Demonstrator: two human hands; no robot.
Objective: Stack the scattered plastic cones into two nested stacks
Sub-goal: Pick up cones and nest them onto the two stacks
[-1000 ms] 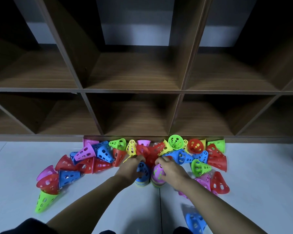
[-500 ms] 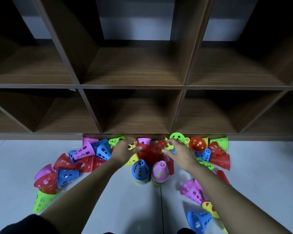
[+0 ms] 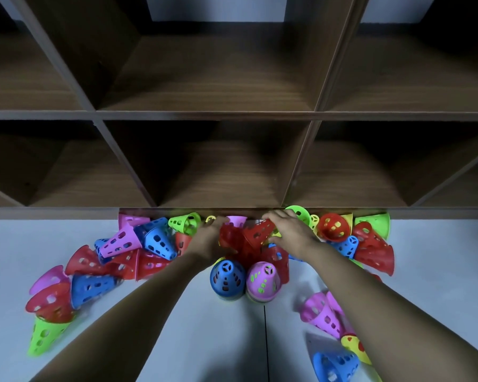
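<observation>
We have both hands in the heap of cones against the base of the wooden shelf unit point(image 3: 53, 213). Our right hand point(image 3: 291, 231) is closed round a tilted red cone point(image 3: 258, 232), thumb beneath and fingers over it. Our left hand point(image 3: 209, 238) curls on a blurred red cone point(image 3: 229, 239) beside it. The blue-topped stack point(image 3: 227, 279) and pink-topped stack point(image 3: 262, 281) stand upright side by side, nearer us. We should lift each cone clear of its neighbours, turn its mouth down and lower it squarely, so neither stack tips.
</observation>
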